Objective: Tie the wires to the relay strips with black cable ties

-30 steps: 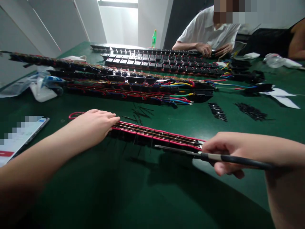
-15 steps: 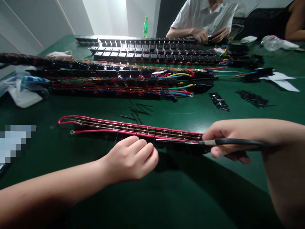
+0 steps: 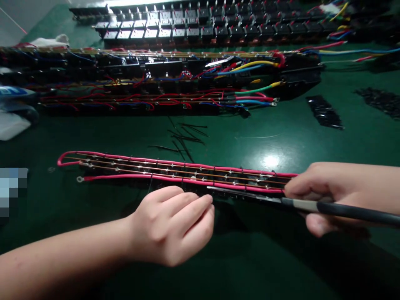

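Observation:
A long black strip (image 3: pixel 168 181) lies across the table with thin copper-coloured rods along its top. A red cable (image 3: pixel 125 176) runs down both its long sides, looped at the left end and tipped with a ring terminal (image 3: pixel 80 179). Dark cable ties band it at intervals. My left hand (image 3: pixel 178 225) is closed at the near edge of the strip; whatever its fingers pinch is hidden. In my right hand (image 3: pixel 331 191) is a pair of scissors (image 3: pixel 304 205), its blades pointing left along the near red cable, tip just above my left fingertips. My right fingers also touch the strip's right end.
Loose black cable ties (image 3: pixel 187 135) lie beyond the strip. A bundle of ties (image 3: pixel 325 111) and a looser pile (image 3: pixel 379 102) are at the right. Several long black wired assemblies (image 3: pixel 175 66) fill the far side. Plastic bags (image 3: pixel 14 121) lie at the left.
The view has tipped downward and come closer, so the person opposite and the green bottle are out of sight. Both hands keep nearly the same places on the strip, with the scissors still held.

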`<state>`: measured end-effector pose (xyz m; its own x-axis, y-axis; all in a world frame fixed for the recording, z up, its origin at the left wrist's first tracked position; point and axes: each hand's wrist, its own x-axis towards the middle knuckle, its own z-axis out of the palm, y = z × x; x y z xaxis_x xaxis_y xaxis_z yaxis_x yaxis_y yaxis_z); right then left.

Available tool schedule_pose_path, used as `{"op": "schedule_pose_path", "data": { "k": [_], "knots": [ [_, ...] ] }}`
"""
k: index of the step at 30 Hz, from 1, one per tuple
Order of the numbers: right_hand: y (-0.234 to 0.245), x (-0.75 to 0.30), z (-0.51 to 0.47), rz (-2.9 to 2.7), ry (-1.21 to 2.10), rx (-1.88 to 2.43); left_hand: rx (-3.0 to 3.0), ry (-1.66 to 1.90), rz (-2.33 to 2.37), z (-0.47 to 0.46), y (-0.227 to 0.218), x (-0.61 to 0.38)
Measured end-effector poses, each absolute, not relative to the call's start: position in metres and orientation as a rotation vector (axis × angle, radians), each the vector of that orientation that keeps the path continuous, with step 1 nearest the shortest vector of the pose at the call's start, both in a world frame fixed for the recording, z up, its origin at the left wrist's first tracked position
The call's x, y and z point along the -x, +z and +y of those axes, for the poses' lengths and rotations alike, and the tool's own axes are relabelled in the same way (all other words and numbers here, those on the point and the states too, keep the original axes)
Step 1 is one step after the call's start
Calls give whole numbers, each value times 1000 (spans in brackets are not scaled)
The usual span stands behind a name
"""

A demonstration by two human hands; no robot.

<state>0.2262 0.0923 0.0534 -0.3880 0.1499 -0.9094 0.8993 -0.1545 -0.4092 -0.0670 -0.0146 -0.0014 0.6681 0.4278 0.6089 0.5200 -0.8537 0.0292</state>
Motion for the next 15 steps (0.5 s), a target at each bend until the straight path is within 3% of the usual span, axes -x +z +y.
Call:
{"op": "schedule_pose_path", "data": {
  "k": [15],
  "knots": [
    [46,-227,91,1588,-1456,-1233,2785,-885,-804,-14,0,68]
  ]
}}
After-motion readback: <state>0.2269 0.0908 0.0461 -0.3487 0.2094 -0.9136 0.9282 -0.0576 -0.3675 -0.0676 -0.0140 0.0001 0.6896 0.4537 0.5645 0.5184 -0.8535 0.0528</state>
